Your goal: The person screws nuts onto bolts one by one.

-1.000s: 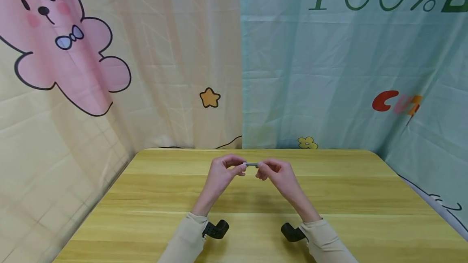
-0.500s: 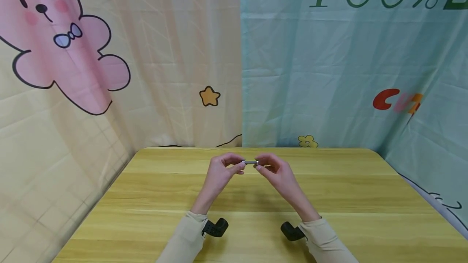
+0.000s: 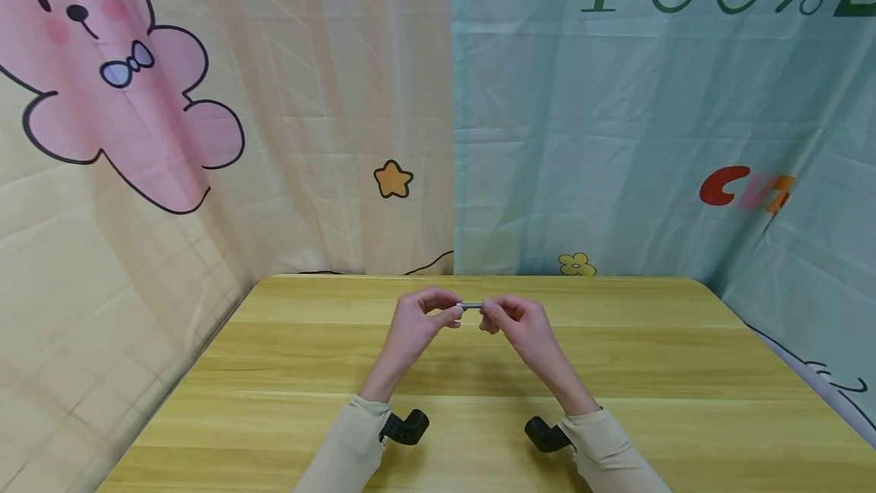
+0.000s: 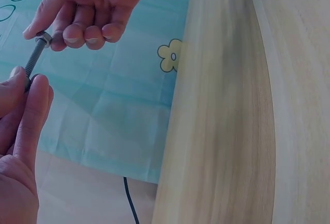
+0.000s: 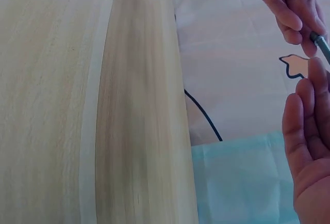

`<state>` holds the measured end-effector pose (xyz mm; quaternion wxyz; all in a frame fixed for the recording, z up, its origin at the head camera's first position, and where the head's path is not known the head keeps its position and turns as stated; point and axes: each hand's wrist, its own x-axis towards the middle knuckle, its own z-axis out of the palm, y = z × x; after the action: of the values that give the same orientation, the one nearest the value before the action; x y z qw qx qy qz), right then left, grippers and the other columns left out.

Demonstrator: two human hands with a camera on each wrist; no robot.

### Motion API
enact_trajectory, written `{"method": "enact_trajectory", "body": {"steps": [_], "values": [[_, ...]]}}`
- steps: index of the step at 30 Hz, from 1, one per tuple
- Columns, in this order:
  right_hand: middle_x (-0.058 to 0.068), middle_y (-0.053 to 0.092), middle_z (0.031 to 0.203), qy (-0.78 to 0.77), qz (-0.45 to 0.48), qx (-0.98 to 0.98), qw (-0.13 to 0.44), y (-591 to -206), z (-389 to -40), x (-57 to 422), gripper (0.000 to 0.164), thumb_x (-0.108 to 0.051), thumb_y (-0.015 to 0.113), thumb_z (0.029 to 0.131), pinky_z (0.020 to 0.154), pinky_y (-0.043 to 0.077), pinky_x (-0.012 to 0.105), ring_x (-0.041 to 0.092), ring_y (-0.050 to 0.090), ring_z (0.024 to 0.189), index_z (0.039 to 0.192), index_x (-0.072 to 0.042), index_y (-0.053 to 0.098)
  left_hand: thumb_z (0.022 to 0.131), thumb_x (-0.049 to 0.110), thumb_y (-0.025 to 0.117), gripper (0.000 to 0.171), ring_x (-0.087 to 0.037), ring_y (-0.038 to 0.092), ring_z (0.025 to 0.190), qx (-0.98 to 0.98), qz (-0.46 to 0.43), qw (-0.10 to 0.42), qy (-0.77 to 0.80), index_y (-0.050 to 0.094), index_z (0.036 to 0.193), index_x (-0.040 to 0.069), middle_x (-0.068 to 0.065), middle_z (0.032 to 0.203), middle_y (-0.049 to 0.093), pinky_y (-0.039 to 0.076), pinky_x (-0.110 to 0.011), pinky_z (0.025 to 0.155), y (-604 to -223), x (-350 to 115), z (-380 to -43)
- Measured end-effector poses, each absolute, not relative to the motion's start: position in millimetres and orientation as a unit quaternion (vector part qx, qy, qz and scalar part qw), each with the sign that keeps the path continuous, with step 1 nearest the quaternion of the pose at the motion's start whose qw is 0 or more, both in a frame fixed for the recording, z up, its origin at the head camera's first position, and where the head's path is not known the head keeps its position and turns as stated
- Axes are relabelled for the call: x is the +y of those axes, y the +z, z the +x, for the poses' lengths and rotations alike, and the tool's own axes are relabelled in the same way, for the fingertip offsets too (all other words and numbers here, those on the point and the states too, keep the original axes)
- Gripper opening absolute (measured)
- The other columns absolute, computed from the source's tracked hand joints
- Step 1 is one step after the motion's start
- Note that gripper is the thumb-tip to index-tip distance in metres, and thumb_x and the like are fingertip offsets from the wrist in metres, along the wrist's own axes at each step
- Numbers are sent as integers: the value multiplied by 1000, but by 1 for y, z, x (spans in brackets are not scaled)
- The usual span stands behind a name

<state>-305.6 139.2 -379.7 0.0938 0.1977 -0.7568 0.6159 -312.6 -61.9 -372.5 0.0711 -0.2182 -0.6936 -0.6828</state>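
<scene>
Both hands meet over the far part of the table, with a grey metal bolt (image 3: 472, 305) held level between them. My left hand (image 3: 423, 318) pinches one end of the bolt between thumb and fingers. A hex nut (image 4: 44, 38) sits on the other end of the threaded shank (image 4: 35, 59) in the left wrist view. My right hand (image 3: 516, 322) pinches the nut with thumb and forefinger, which cover it in the head view. Its other fingers (image 4: 93, 30) curl loosely below. In the right wrist view, the bolt's dark end (image 5: 313, 36) shows at the left fingertips.
A light wood table (image 3: 274, 371) lies under the hands. Printed curtains hang behind it, a cream one (image 3: 328, 97) at left and a blue-green one (image 3: 547, 135) at right. Black wrist mounts (image 3: 405, 427) stick out from both sleeves.
Half a second ago the right fingers were spread apart at the nut, leaving it in sight; now they are closed over it, much as one second ago. The left hand keeps its grip on the bolt.
</scene>
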Motion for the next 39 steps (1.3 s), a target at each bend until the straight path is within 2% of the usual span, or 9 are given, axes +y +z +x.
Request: {"method": "enact_trajectory", "body": {"steps": [3,6,9,11,14,22,31,35,39], "values": [[14,69,82,618,180,-760,84,-381,-306,137,36,-33,59,100,73,58,33,29,63,77,94,1,69,89,1,72,15,-27,67,85,-696,-215,71,-682,70,102,-7,-17,96,69,62,-35,75,-373,-62,-312],[11,70,98,610,186,-766,80,-380,-306,137,33,-34,59,100,78,58,32,29,62,91,108,-4,68,90,4,72,14,-30,68,84,-703,-214,76,-674,71,101,-5,-14,95,69,62,-34,74,-372,-63,-311],[9,65,114,597,218,-768,84,-375,-303,138,27,-23,63,99,86,56,33,28,58,105,122,-9,63,90,6,72,14,-35,68,85,-706,-214,82,-670,72,101,-3,-14,94,69,62,-35,75,-373,-63,-312],[8,63,119,591,240,-765,88,-375,-303,139,28,-18,66,96,90,55,32,25,57,108,123,-11,62,90,5,72,13,-36,68,84,-705,-210,83,-672,72,100,-2,-14,94,69,62,-34,74,-373,-64,-313],[8,64,114,590,255,-760,98,-379,-305,140,24,-14,68,95,88,56,30,25,60,104,118,-9,64,89,5,72,13,-40,67,87,-700,-213,82,-676,72,99,-3,-15,94,69,62,-34,74,-373,-64,-314],[10,73,98,611,247,-748,79,-378,-304,143,25,-18,66,96,87,57,30,34,67,99,117,-5,66,90,5,72,14,-33,68,86,-696,-217,80,-680,71,100,-4,-15,95,69,62,-35,74,-373,-63,-312],[8,72,82,608,209,-762,83,-379,-305,140,30,-35,63,97,79,59,46,39,66,84,95,-6,72,90,5,72,13,-23,67,85,-691,-234,75,-680,71,100,-3,-15,95,69,62,-36,74,-374,-63,-312],[9,72,89,608,200,-764,81,-379,-306,140,36,-38,57,101,77,59,38,36,64,88,102,-5,71,90,5,72,12,-26,68,84,-693,-235,72,-678,72,100,-2,-15,95,69,62,-37,74,-374,-63,-312],[9,68,110,606,222,-758,90,-378,-306,142,28,-26,62,99,83,58,35,31,61,102,118,-7,67,90,5,71,12,-39,67,87,-693,-228,73,-680,72,100,-2,-14,95,69,62,-37,73,-373,-63,-312]]}}
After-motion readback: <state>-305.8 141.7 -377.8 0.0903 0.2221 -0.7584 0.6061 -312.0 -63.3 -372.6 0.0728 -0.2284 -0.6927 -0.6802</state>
